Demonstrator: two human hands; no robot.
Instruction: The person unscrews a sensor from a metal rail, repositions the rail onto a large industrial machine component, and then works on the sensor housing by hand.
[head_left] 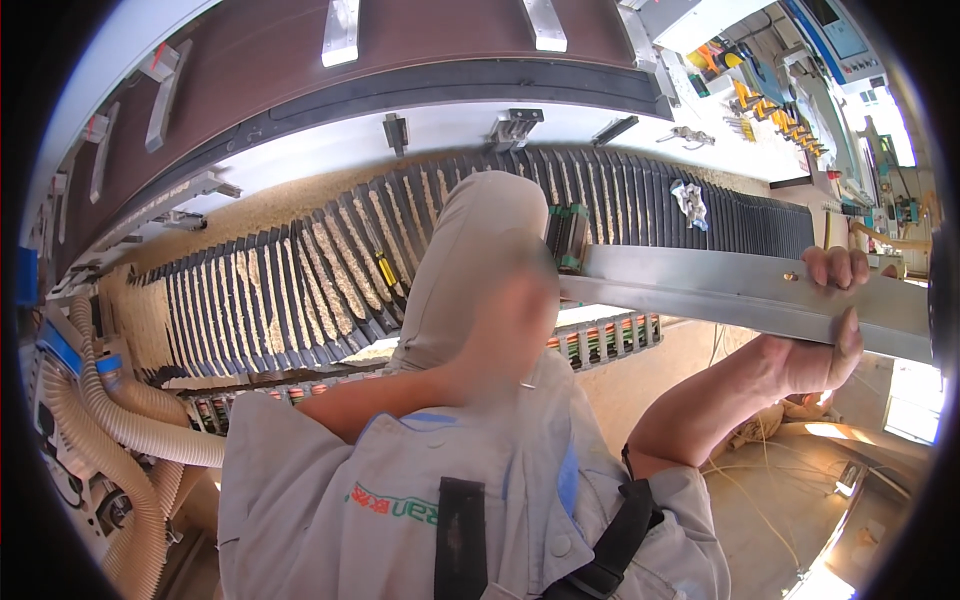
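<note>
My right hand (838, 308) grips a long silver metal bar (690, 280) near its right end, fingers over the upper edge and thumb below. My left hand (515, 310) is at the bar's left end, by my raised knee; it is blurred, so its fingers and any hold cannot be made out. A green and black block (570, 238) sits right beside that end of the bar. Behind runs a black pleated bellows cover (600, 195), its left folds filled with pale sawdust (330, 280).
A cable chain (605, 342) with coloured wires passes below the bar. Beige ribbed hoses (130, 420) stand at the left. A crumpled silver wrapper (690, 204) and a small yellow object (386, 268) lie on the bellows. Several yellow-handled tools (775, 118) lie at the far right.
</note>
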